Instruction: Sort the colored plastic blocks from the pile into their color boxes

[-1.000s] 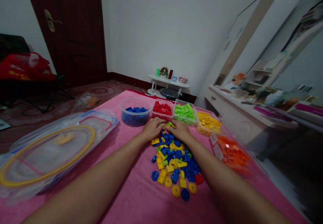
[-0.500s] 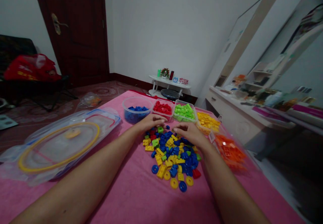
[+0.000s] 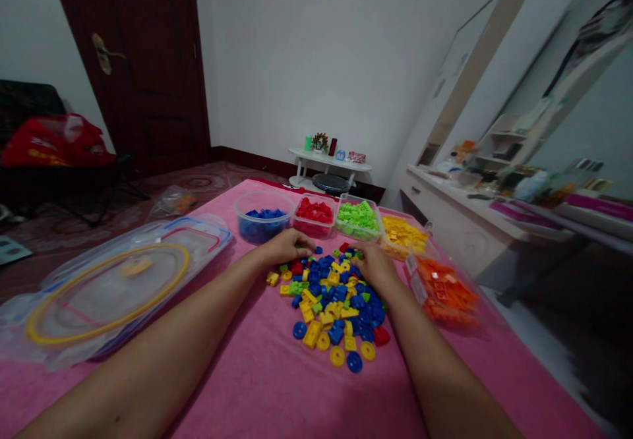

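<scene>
Sorting seems the step in hand: my left hand [image 3: 285, 246] and right hand [image 3: 372, 264] lie palm-down, fingers curled, on the far edge of the mixed brick pile [image 3: 336, 307] on the pink cloth [image 3: 277, 386]; whether either pinches a piece I cannot tell. Next calls for one-colour picks carried to the matching tubs [image 3: 311, 229] beyond.

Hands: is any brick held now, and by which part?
It cannot be told. The left hand and right hand lie curled over the brick pile, hiding any grip.
</scene>
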`<state>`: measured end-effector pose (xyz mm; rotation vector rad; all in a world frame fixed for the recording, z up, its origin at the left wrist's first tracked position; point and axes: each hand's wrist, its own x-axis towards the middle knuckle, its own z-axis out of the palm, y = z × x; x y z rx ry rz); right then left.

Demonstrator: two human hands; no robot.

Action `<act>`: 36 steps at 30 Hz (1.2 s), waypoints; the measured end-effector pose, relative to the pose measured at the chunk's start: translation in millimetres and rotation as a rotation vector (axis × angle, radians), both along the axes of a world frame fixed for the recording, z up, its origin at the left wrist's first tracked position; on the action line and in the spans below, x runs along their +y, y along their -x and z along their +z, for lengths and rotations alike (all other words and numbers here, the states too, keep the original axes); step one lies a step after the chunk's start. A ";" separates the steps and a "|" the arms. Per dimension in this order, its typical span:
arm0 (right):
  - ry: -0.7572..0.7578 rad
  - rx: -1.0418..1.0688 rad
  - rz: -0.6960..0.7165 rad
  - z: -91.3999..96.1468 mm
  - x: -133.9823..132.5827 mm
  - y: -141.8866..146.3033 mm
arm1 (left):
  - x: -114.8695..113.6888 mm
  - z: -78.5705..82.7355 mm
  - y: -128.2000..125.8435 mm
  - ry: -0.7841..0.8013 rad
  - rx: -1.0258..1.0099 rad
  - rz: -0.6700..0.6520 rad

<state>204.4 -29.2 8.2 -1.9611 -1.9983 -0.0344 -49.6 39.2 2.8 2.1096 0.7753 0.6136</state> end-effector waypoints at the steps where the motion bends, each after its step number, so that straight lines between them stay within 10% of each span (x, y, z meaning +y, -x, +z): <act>1: -0.011 -0.007 0.014 1.1 -0.5 1.4 | 1.2 -2.0 -0.7 -0.016 0.002 0.008; 36: -0.218 0.319 0.194 17.9 -7.3 31.2 | -22.2 54.9 8.7 -0.411 0.704 0.105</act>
